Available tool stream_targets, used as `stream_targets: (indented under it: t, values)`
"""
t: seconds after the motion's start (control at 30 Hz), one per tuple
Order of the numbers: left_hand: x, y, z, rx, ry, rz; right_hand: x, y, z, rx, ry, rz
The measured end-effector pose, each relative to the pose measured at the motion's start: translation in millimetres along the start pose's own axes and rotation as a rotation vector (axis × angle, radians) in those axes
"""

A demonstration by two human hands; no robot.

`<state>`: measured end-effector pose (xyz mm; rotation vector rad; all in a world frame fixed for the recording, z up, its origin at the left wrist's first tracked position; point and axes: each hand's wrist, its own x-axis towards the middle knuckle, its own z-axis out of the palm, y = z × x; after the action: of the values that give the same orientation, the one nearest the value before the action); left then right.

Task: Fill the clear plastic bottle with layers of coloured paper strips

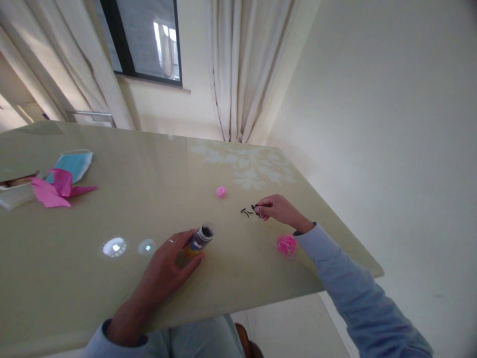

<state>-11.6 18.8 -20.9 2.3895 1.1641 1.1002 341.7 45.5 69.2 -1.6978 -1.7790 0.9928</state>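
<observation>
My left hand [167, 268] is curved around a small clear bottle [198, 240], thumb on one side and fingers on the other. The bottle has no lid on, and its mouth tilts up to the right; something dark shows inside and a yellowish band near its base. To the right, my right hand [274, 209] has thumb and fingers pinched on small thin black pieces [255, 207], too small to name exactly. A few more loose black pieces [246, 212] lie on the table just left of those fingertips. Behind them is a round pink cap [221, 192].
A pink tangled bundle of strands [286, 245] lies beside my right forearm. At the far left are a folded pink paper shape [61, 188], a blue face mask [74, 165] and a clear packet [17, 196]. The table [149, 179] meets a wall on the right.
</observation>
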Motion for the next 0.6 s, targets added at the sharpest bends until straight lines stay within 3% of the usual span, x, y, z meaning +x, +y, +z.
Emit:
stream_targets:
  t: [0.17, 0.37, 0.5, 0.6]
  values:
    - [2, 0, 2.1, -0.022, -0.022, 0.005, -14, -16, 15, 0.461, 0.012, 0.074]
    - [2, 0, 4.8, -0.021, -0.005, 0.029, -29, -43, 56, 0.939, 0.036, 0.124]
    - [2, 2, 5.0, -0.023, 0.000, 0.029, -33, -65, 81, 1.088, 0.050, 0.121]
    - [3, 4, 4.4, -0.052, -0.017, 0.020, -34, -79, 92, 1.065, 0.072, 0.089]
